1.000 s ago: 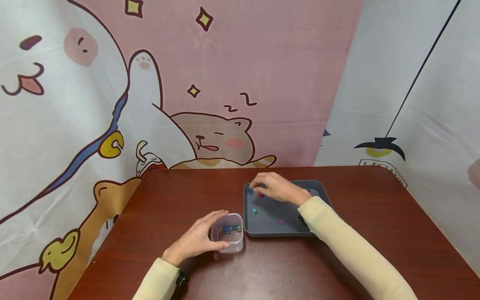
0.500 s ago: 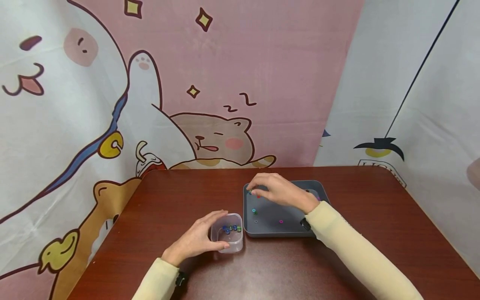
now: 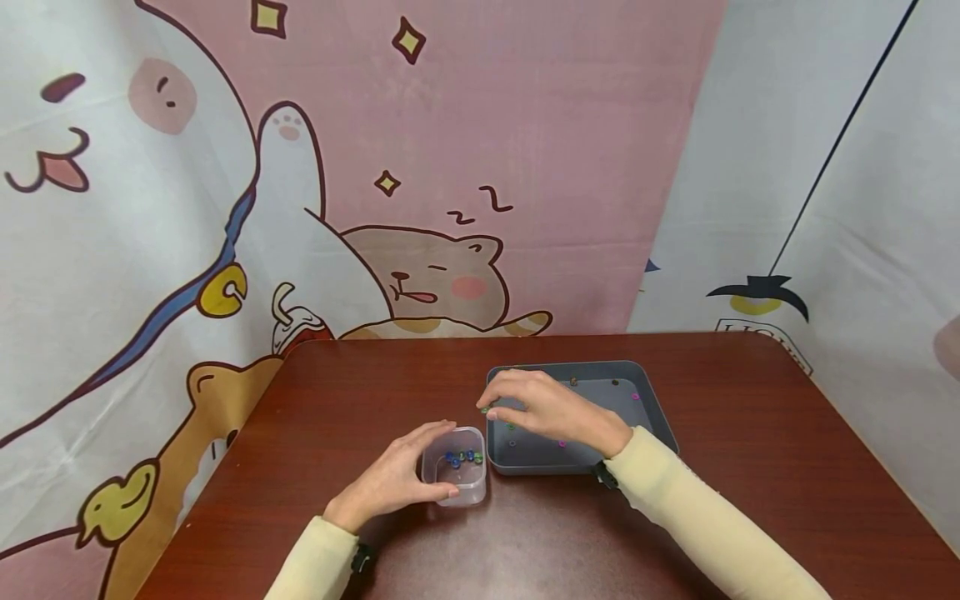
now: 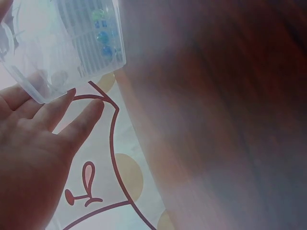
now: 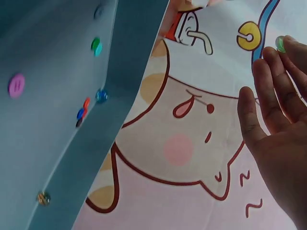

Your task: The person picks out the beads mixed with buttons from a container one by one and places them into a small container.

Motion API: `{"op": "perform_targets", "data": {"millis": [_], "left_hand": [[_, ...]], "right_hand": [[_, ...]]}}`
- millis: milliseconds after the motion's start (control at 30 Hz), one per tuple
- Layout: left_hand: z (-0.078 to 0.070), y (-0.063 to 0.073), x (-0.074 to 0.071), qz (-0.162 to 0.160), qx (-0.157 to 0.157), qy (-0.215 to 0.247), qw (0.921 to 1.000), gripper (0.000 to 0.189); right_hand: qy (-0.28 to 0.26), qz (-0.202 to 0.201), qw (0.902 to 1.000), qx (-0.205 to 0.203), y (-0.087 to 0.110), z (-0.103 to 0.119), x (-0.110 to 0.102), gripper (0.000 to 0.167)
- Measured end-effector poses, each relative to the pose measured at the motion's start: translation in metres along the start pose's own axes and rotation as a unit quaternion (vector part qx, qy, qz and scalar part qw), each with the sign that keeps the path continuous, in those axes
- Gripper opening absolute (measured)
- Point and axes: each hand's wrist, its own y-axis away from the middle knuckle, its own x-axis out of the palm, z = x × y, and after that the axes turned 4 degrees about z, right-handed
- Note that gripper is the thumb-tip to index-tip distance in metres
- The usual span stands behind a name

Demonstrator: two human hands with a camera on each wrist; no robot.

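Observation:
My left hand (image 3: 390,477) holds a small clear plastic container (image 3: 471,493) at the tray's left, thumb on the near side and fingers on the far side. Several blue and green glass marbles (image 3: 470,455) lie inside it. Over the left rim of the grey tray (image 3: 600,417), my right hand (image 3: 553,406) pinches a green marble (image 5: 280,44) between thumb and fingertips; the right wrist view shows it clearly. On the tray are a pink button (image 5: 16,85), green and teal buttons (image 5: 96,46), a blue marble (image 5: 101,95) and an amber marble (image 5: 43,198).
The tray and container stand side by side on a dark reddish-brown table (image 3: 360,383). Small red, blue and dark pieces (image 5: 82,113) lie along the tray's wall. A cartoon-printed cloth (image 3: 570,167) hangs behind the table.
My right hand has moved from the tray's far left corner toward me and the container, carrying the green marble. My left hand and the container have stayed still.

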Motion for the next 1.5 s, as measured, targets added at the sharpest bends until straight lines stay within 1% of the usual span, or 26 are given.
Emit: {"op": "perform_targets", "data": {"millis": [100, 300, 533, 700, 800, 867, 1033, 1133, 1300, 1500], "left_hand": [[0.000, 0.000, 0.000, 0.001, 0.000, 0.002, 1.0000, 0.088], [0.000, 0.000, 0.000, 0.002, 0.004, 0.004, 1.0000, 0.088], [0.001, 0.000, 0.000, 0.000, 0.007, 0.000, 1.0000, 0.089], [0.001, 0.000, 0.000, 0.001, 0.006, 0.002, 1.0000, 0.090], [0.001, 0.000, 0.000, 0.002, 0.006, 0.004, 1.0000, 0.090], [0.001, 0.000, 0.000, 0.003, 0.006, 0.005, 1.0000, 0.091], [0.001, -0.001, 0.001, 0.000, 0.011, 0.002, 0.9999, 0.090], [0.002, -0.001, 0.001, -0.002, 0.015, -0.001, 0.9999, 0.089], [0.002, -0.002, 0.001, 0.000, 0.012, 0.002, 0.9999, 0.089], [0.003, -0.002, 0.002, -0.002, 0.015, 0.000, 0.9999, 0.089]], "right_hand": [[-0.003, 0.001, 0.9999, -0.013, 0.000, 0.005, 0.006, 0.017], [-0.006, 0.008, 0.9997, -0.020, 0.001, 0.013, 0.016, 0.015], [0.002, 0.010, 0.9987, -0.049, 0.002, 0.017, 0.030, 0.015], [0.005, 0.031, 0.9987, -0.041, 0.004, 0.021, 0.038, 0.017], [0.021, 0.044, 0.9982, -0.037, 0.004, 0.022, 0.044, 0.018], [0.039, 0.047, 0.9972, -0.043, 0.004, 0.022, 0.047, 0.017], [0.084, 0.046, 0.9927, -0.073, 0.005, 0.020, 0.054, 0.015], [0.101, 0.043, 0.9902, -0.087, 0.005, 0.019, 0.058, 0.014], [0.114, 0.034, 0.9878, -0.101, 0.006, 0.018, 0.062, 0.014], [0.114, 0.034, 0.9883, -0.096, 0.006, 0.018, 0.064, 0.015]]}}
